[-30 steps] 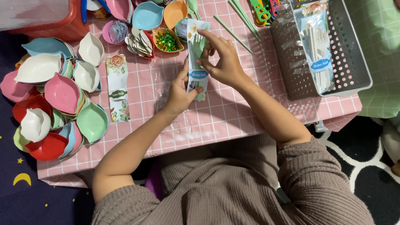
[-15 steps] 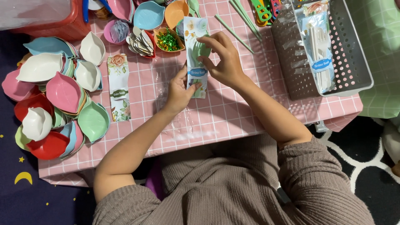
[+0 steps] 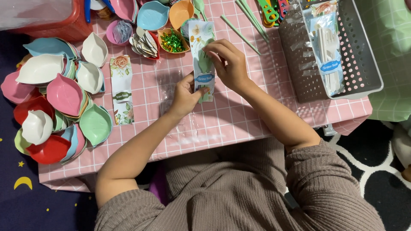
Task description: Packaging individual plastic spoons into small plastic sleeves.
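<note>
The floral card packet [image 3: 202, 60] is held lengthwise, running top to bottom at frame centre. Its lower end is pinched by the left hand [image 3: 185, 97]; its middle is gripped by the curled right hand [image 3: 231, 66].

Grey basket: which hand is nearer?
Right. The right hand sits left of the grey basket in the picture, pinching the floral card; the left hand holds the card's lower end, farther from the basket.

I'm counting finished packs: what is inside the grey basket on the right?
The grey basket holds one clear pack with pale cutlery on a floral card, lying lengthwise. Crinkled clear plastic drapes its left wall. Anything beneath the pack is covered and cannot be seen.
</note>
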